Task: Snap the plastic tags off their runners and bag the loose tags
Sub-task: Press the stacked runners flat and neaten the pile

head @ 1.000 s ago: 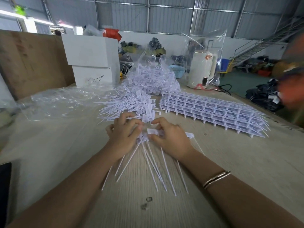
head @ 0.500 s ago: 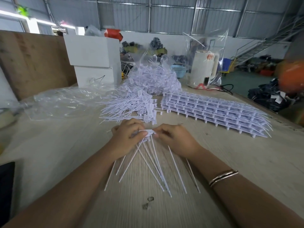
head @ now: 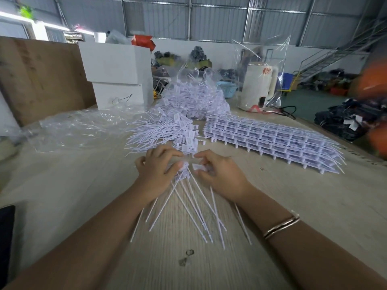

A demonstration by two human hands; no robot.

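Observation:
My left hand is closed around the heads of a bunch of white plastic tags, whose long thin tails fan out toward me over the wooden table. My right hand pinches one tag head just right of the bunch. Beyond my hands lies a heap of loose tags. A stack of tags still on their runners stretches to the right. A clear bag full of tags stands behind the heap.
Flat clear plastic bags lie at the left. White boxes and a brown board stand at the back left. A white kettle inside a clear bag stands at the back right. A dark object sits at the left edge.
My hands drew together over the bunch, then parted slightly, the right hand now holding one tag head apart from the bunch. The camera view shifted a little.

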